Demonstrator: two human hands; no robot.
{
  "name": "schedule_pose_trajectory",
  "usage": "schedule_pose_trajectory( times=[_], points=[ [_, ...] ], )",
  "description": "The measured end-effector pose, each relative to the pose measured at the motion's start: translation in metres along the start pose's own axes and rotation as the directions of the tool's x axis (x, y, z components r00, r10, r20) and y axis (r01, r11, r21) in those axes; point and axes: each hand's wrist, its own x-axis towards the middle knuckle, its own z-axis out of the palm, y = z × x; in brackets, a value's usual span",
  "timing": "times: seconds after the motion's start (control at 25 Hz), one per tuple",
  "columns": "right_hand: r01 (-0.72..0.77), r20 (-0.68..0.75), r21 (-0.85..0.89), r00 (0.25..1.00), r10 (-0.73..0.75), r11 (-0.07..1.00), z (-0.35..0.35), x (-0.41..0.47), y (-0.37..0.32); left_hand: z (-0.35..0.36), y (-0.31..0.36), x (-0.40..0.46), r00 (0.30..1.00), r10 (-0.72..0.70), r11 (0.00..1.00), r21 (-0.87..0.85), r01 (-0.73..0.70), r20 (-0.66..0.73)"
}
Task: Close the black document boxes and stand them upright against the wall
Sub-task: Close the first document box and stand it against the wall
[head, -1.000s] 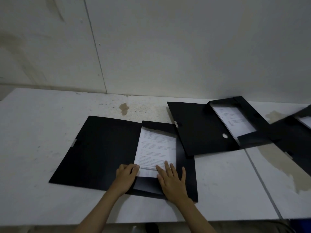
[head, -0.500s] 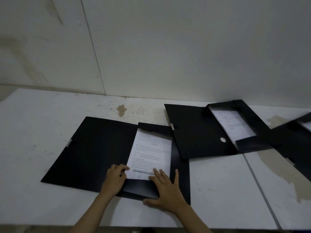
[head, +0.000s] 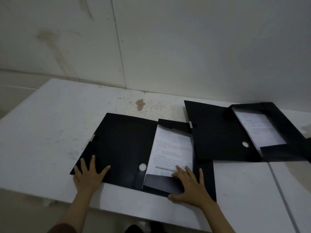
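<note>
A black document box (head: 121, 145) lies open and flat on the white table (head: 42, 132), with printed papers (head: 171, 150) in its right half. My left hand (head: 88, 174) rests with fingers spread on the near left corner of its open cover. My right hand (head: 190, 185) lies flat on the box's near right part, fingertips on the papers beside the bottom flap (head: 161, 183). A second open black box (head: 218, 132) with papers (head: 259, 130) lies to the right, its cover overlapping the first box's edge.
The pale wall (head: 185, 47) rises right behind the table. A brown stain (head: 140, 104) marks the tabletop near the wall. A seam (head: 279, 190) runs through the table at the right. Part of another black box shows at the far right edge (head: 307, 148).
My left hand has moved left from the papers' near edge to the near left corner of the open cover. My right hand has stayed on the near right part. The view has shifted.
</note>
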Motion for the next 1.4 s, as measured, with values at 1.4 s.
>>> schedule_pose_trajectory(
  times=[1.4],
  points=[
    [0.172,-0.132,0.983,0.907,0.401,-0.065,-0.076,-0.024,0.021,0.014,0.136,-0.092,0.521,0.699,0.675,-0.213,-0.706,0.490]
  ],
)
